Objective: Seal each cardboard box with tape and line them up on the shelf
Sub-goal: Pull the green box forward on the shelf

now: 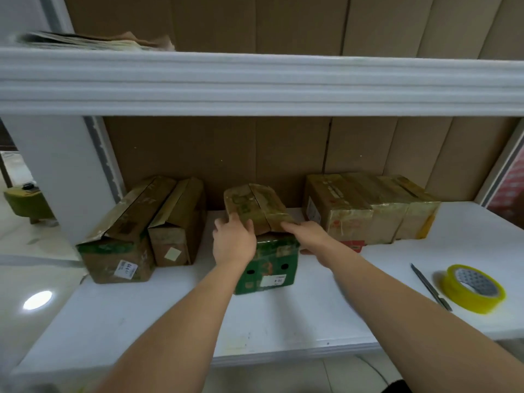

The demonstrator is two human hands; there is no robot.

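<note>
Tape roll [473, 289] — knife [431, 287] just beside (far right)

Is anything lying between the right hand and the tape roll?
Yes: a knife lies on the shelf just left of the tape roll, across the path from the right hand. Nothing else visible.

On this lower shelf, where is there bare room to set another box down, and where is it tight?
The shelf is bare along the front, from before the open boxes to the knife, and behind the tape roll, right of the sealed boxes. Crowded: the green box, left hand and right hand on its flaps, narrow gaps either side.
</note>
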